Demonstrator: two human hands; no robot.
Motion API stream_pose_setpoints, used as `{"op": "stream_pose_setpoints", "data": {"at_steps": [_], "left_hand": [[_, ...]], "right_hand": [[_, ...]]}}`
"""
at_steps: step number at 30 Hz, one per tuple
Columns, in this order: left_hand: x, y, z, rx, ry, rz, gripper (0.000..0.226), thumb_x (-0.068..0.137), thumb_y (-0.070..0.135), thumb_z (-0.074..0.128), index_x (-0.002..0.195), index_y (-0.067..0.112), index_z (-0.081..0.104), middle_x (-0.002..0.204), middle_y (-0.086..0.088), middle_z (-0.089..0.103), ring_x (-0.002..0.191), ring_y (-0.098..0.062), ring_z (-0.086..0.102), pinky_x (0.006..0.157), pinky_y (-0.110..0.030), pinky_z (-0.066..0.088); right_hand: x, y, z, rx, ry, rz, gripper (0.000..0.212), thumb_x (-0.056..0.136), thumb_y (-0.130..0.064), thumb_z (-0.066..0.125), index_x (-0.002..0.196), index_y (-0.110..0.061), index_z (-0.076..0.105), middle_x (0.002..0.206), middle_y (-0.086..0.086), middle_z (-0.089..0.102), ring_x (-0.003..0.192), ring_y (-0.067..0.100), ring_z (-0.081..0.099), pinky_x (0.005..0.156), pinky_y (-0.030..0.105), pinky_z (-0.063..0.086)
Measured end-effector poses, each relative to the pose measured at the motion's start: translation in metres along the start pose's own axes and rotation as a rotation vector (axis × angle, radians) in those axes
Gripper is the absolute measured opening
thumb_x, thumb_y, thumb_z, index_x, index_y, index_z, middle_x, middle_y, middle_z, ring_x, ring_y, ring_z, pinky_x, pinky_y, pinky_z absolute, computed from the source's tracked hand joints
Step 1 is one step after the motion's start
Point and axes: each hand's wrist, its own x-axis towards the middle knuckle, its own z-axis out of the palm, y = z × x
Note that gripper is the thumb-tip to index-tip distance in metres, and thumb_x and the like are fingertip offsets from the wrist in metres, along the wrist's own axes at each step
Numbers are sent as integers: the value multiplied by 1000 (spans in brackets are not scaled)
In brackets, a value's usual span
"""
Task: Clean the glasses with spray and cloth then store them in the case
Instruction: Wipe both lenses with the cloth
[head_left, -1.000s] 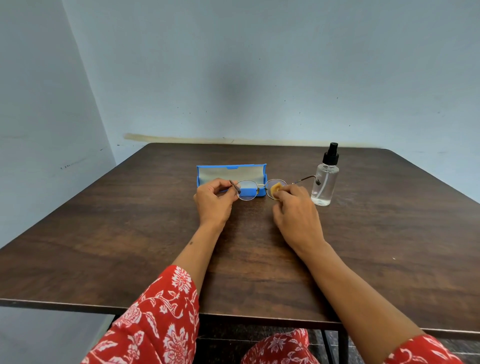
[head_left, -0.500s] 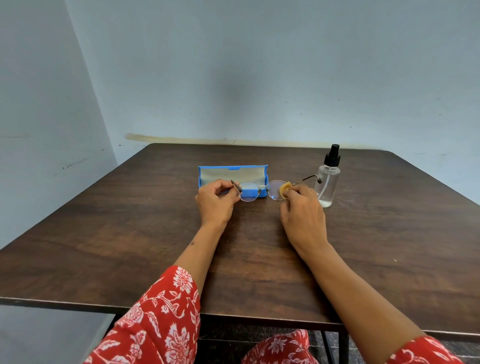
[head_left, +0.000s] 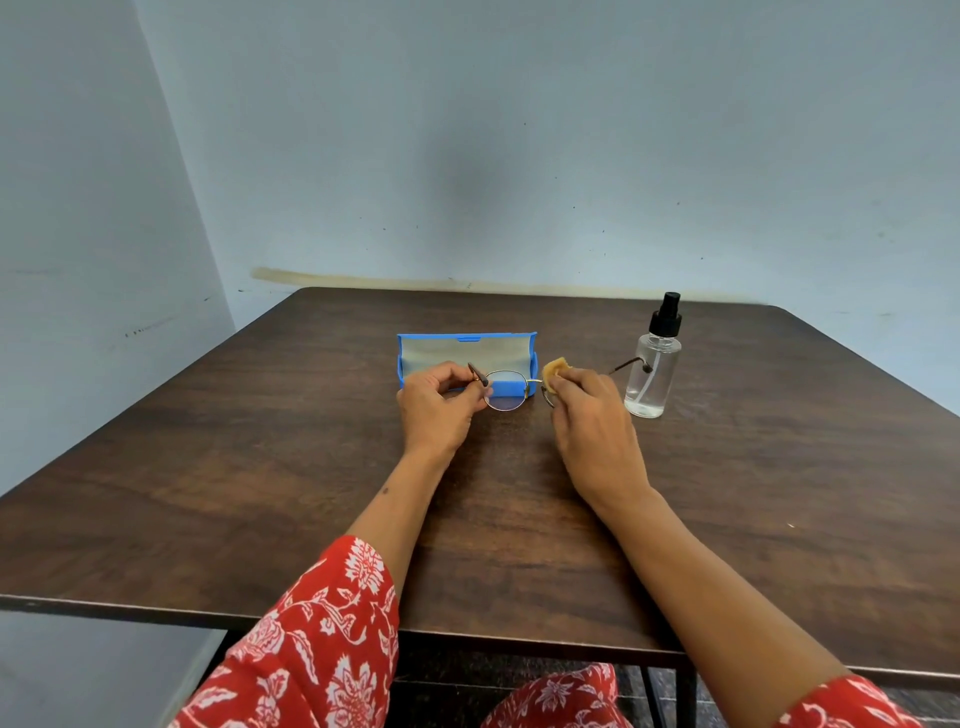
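**Lens wiping under way, case waiting open behind**

Nearest are the red floral sleeves (head_left: 332, 639), both forearms reaching out over the dark wooden table (head_left: 208, 499).

Past mid-table, the left hand (head_left: 436, 410) has its fingers curled in and pinches the left temple end of the glasses (head_left: 505, 391), probably to hold the frame steady while the other side is rubbed. The left lens shows clear and round just right of those fingers.

The right hand (head_left: 592, 410) is closed around a small yellow cloth (head_left: 556, 370), thumb and fingertips pressing it to the right lens, which the hand and cloth hide. The right temple sticks out to the right beyond the knuckles, toward the bottle. I judge this to be the wiping step, with storing not yet begun.

Just behind the glasses lies the blue case (head_left: 511, 388), lid up and grey lining showing, handy for the frame to go straight in.

To the right, near the right hand but apart from it, the spray bottle (head_left: 652, 364) stands upright with its black nozzle on.
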Motion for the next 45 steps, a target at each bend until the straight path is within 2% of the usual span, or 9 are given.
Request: {"op": "stream_pose_setpoints", "data": {"at_steps": [4,8,12,18,22,27,31,38,45], "left_hand": [[0,0,0,40,14,9,11,76,-5,71,86,-2,70,89,-14,70,81,-18,69,67,-23,59],[3,-1,-1,43,72,-26,10,76,-4,71,85,0,71,89,-11,71,82,-17,70,74,-33,59],[4,-2,-2,35,65,-36,11,75,-4,72,84,2,71,86,-9,70,80,-15,70,76,-37,59],[0,1,-1,34,22,-13,12,75,-5,72,80,6,71,81,-5,70,79,-13,70,74,-32,60],[1,1,-1,61,40,8,11,76,-2,73,82,8,71,84,-7,71,80,-13,70,72,-29,59],[2,0,-1,12,55,-20,10,76,-5,72,85,-2,70,86,-13,70,74,-11,69,68,-25,59],[2,1,-1,-22,38,-28,11,76,-6,71,86,0,70,85,-13,70,77,-16,69,66,-21,59],[2,-1,0,8,51,-17,9,75,-7,71,83,-2,70,83,-12,70,74,-14,69,68,-25,59],[0,-1,-2,-30,26,-22,8,75,-7,72,81,-1,69,82,-13,69,73,-14,69,65,-23,59]], "right_hand": [[-1,-2,-5,43,-17,37,24,80,2,62,103,2,69,103,14,66,94,30,59,77,35,49],[-2,-4,-6,3,-32,63,15,75,0,60,87,0,70,88,11,65,85,28,56,65,29,42],[-1,-2,-6,-39,38,99,16,75,3,61,89,2,68,89,15,64,85,32,56,61,34,47],[0,-1,-2,-13,25,17,27,75,12,64,101,5,67,103,19,64,90,37,59,62,43,54],[-1,-3,-4,-6,-50,15,21,77,4,61,96,2,69,103,11,65,90,29,58,71,35,49],[0,0,-5,-58,16,118,19,78,4,59,95,4,67,99,17,63,92,33,56,63,37,49],[0,-1,-2,-49,28,35,34,73,14,61,106,5,65,104,19,63,91,36,58,61,38,53],[-2,-3,-5,-38,8,73,18,74,4,61,90,3,68,92,14,64,86,32,57,59,36,49],[-1,-4,-3,-35,0,8,30,73,12,61,101,5,67,105,18,65,90,35,59,65,37,53]]}}
